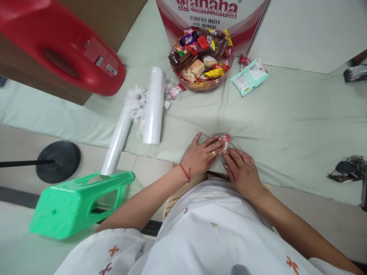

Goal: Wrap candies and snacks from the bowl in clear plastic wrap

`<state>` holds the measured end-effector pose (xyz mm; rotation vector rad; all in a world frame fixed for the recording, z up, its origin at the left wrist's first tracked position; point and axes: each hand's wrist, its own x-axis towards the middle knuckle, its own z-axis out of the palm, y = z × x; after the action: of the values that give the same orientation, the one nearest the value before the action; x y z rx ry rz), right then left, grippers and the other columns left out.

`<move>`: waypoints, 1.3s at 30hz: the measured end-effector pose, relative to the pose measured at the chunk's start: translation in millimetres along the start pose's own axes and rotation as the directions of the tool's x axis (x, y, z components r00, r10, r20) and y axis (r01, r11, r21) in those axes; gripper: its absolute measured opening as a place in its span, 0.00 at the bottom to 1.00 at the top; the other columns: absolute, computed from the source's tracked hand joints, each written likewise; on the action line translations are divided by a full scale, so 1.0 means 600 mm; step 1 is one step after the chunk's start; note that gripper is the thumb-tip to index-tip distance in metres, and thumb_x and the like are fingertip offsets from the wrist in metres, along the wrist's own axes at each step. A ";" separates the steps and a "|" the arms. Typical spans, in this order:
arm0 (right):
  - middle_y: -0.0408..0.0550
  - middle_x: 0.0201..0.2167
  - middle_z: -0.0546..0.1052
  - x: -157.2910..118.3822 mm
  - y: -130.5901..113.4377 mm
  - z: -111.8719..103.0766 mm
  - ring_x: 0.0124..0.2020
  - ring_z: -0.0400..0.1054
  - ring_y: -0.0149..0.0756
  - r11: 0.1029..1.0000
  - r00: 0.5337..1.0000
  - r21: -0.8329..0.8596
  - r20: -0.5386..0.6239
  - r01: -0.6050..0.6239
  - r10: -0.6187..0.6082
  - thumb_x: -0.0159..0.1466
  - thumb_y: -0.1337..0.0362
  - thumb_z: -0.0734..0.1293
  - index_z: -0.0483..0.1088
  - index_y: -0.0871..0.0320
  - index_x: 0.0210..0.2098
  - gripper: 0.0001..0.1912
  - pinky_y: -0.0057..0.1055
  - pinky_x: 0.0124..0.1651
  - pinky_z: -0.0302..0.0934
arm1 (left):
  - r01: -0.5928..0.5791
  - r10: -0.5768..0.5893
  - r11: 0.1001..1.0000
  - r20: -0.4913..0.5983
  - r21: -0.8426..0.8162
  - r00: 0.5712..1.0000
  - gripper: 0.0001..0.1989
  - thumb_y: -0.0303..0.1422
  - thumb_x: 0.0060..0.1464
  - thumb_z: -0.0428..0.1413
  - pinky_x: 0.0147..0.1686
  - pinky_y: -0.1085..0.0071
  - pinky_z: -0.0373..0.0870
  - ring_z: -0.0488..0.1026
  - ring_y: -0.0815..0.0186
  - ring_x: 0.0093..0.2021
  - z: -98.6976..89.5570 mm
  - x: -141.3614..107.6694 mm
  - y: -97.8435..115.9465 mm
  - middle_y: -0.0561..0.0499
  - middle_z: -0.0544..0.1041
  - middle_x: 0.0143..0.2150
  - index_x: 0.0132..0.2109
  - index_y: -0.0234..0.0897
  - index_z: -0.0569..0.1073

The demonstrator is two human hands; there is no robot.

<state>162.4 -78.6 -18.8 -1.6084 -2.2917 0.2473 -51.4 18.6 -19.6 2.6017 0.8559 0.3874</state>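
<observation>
1 red/wht wrapper (228,138) lies on grn cloth (289,118); L hand (200,156) rests flat atop, thumb spread; R hand (243,170) at edge, can't tell if pinching.

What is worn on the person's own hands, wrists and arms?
The left hand has a gold-coloured ring, and a thin red bracelet circles its wrist. On the right hand I see no ring or bracelet. The white left sleeve has small orange and purple figures.

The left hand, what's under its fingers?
A small red and white wrapper pokes out from under the left hand, on the cloth. The covered part can't be seen.
</observation>
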 end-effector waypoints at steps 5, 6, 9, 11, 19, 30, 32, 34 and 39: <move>0.57 0.65 0.69 0.008 0.016 -0.031 0.62 0.67 0.51 0.948 0.992 0.314 -0.098 -0.048 0.082 0.71 0.63 0.65 0.65 0.47 0.68 0.27 0.53 0.59 0.68 | 0.022 -0.016 0.980 0.034 -0.195 0.999 0.35 0.27 0.61 0.51 0.74 0.44 0.43 0.64 0.57 0.72 -0.010 0.002 -0.005 0.44 0.64 0.74 0.74 0.45 0.58; 0.57 0.65 0.68 0.012 0.021 -0.037 0.61 0.68 0.50 0.936 0.987 0.347 -0.124 -0.054 0.103 0.71 0.64 0.65 0.65 0.45 0.68 0.27 0.52 0.59 0.69 | 0.029 -0.024 0.970 0.025 -0.241 0.999 0.39 0.26 0.58 0.51 0.74 0.46 0.44 0.65 0.58 0.71 -0.011 0.002 -0.006 0.44 0.63 0.74 0.75 0.45 0.54; 0.57 0.65 0.67 0.028 0.034 -0.044 0.61 0.67 0.50 0.954 0.991 0.298 -0.133 0.028 0.013 0.70 0.67 0.65 0.62 0.44 0.69 0.29 0.52 0.59 0.69 | 0.039 -0.047 0.946 -0.016 -0.323 0.999 0.47 0.24 0.52 0.50 0.74 0.47 0.46 0.70 0.57 0.68 -0.009 0.006 -0.011 0.43 0.65 0.73 0.77 0.42 0.46; 0.58 0.65 0.67 0.043 0.038 -0.040 0.61 0.67 0.51 0.964 0.987 0.233 -0.124 0.128 -0.101 0.69 0.68 0.65 0.61 0.45 0.70 0.31 0.52 0.58 0.70 | 0.028 -0.039 0.941 -0.027 -0.337 0.999 0.48 0.23 0.49 0.50 0.74 0.45 0.45 0.71 0.57 0.66 -0.008 0.009 -0.011 0.43 0.68 0.71 0.77 0.42 0.47; 0.59 0.55 0.73 0.065 0.046 -0.007 0.56 0.70 0.49 0.944 0.982 0.291 -0.153 0.155 -0.114 0.70 0.66 0.65 0.67 0.50 0.63 0.23 0.52 0.55 0.71 | -0.047 -0.012 0.927 -0.154 -0.373 0.988 0.28 0.32 0.58 0.54 0.70 0.45 0.55 0.65 0.52 0.69 -0.007 0.020 -0.009 0.43 0.72 0.68 0.65 0.44 0.70; 0.49 0.40 0.75 0.063 0.025 -0.045 0.37 0.70 0.38 0.816 0.957 0.542 -0.072 -0.200 0.283 0.71 0.59 0.65 0.74 0.52 0.45 0.08 0.36 0.41 0.67 | -0.016 -0.063 0.962 -0.277 -0.273 0.959 0.15 0.26 0.63 0.51 0.59 0.50 0.70 0.68 0.55 0.61 0.017 0.032 -0.010 0.44 0.77 0.58 0.45 0.43 0.82; 0.46 0.34 0.74 0.074 0.021 -0.043 0.31 0.67 0.36 0.806 0.931 0.503 -0.007 -0.312 0.365 0.71 0.53 0.66 0.74 0.53 0.39 0.11 0.34 0.35 0.63 | -0.006 -0.069 0.965 -0.277 -0.263 0.958 0.14 0.29 0.65 0.51 0.59 0.50 0.69 0.68 0.55 0.60 0.019 0.031 -0.007 0.43 0.77 0.57 0.45 0.45 0.82; 0.46 0.31 0.74 0.085 0.018 -0.035 0.29 0.66 0.36 0.786 0.908 0.482 0.055 -0.388 0.415 0.70 0.50 0.66 0.74 0.54 0.35 0.15 0.34 0.34 0.61 | 0.009 -0.071 0.976 -0.274 -0.220 0.959 0.13 0.32 0.66 0.52 0.57 0.51 0.69 0.68 0.55 0.59 0.022 0.029 -0.003 0.43 0.77 0.55 0.46 0.46 0.82; 0.47 0.33 0.77 0.099 0.024 -0.023 0.33 0.69 0.37 0.744 0.909 0.539 0.112 -0.395 0.402 0.67 0.59 0.66 0.74 0.55 0.35 0.08 0.34 0.37 0.62 | 0.078 -0.107 0.989 -0.249 -0.125 0.963 0.11 0.31 0.63 0.53 0.50 0.56 0.67 0.73 0.56 0.51 0.021 0.025 0.007 0.43 0.78 0.50 0.43 0.41 0.81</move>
<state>161.7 -18.7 -0.6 -1.7282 -1.6033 0.9120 -33.1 21.2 -26.9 2.4296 1.0039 0.7346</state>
